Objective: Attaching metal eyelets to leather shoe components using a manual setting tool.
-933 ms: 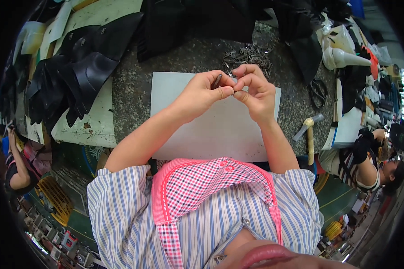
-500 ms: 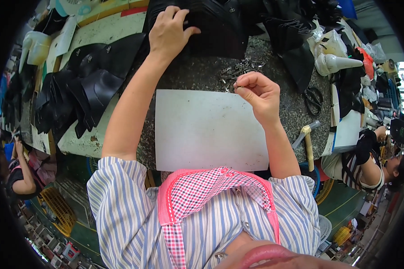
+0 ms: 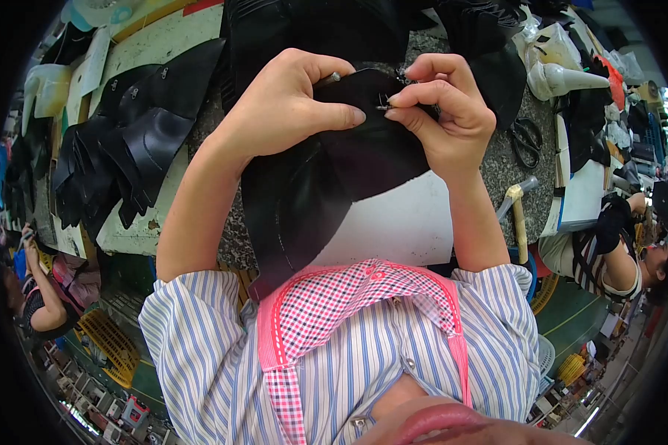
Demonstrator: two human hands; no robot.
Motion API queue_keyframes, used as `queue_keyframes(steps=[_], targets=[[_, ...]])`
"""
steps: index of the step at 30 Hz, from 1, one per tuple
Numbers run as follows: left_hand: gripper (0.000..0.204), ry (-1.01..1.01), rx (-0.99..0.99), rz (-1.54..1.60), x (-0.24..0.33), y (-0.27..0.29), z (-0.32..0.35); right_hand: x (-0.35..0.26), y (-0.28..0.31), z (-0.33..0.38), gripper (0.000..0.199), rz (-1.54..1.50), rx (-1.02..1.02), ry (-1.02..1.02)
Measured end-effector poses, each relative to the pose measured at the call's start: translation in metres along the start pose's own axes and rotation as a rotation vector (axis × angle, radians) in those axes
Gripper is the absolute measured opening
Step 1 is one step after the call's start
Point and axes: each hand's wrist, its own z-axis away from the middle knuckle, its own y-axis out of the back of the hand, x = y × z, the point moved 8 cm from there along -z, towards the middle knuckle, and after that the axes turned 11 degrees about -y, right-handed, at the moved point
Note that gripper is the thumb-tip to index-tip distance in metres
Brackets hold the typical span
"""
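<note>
A black leather piece (image 3: 326, 178) hangs lifted above the white sheet (image 3: 401, 222) on the speckled worktop. My left hand (image 3: 282, 104) grips its upper edge, thumb across the front. My right hand (image 3: 441, 107) pinches a small metal fitting (image 3: 384, 100) against the same edge, fingertips close to the left thumb. The lower part of the leather piece droops toward my chest.
More black leather pieces (image 3: 126, 148) lie stacked at the left and along the back. Scissors (image 3: 525, 141) and a wooden-handled hammer (image 3: 518, 215) lie at the right. A white cone-shaped object (image 3: 564, 74) stands at the back right. Other people sit at the left and right.
My left hand has pulled a black leather piece back from the pile and raised it over the white sheet. My right hand has come up to meet it at the edge.
</note>
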Motion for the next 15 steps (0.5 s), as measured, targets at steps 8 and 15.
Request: queue_keyframes(steps=[8,15], targets=[[0.018,0.057,-0.015,0.012,-0.009,-0.01,0.006,0.027,-0.01,0.009,0.014,-0.31,-0.168,-0.295],[0.018,0.036,-0.129,-0.358,0.006,-0.016,0.008,0.025,-0.012,0.015,0.014,-0.194,-0.187,-0.295]])
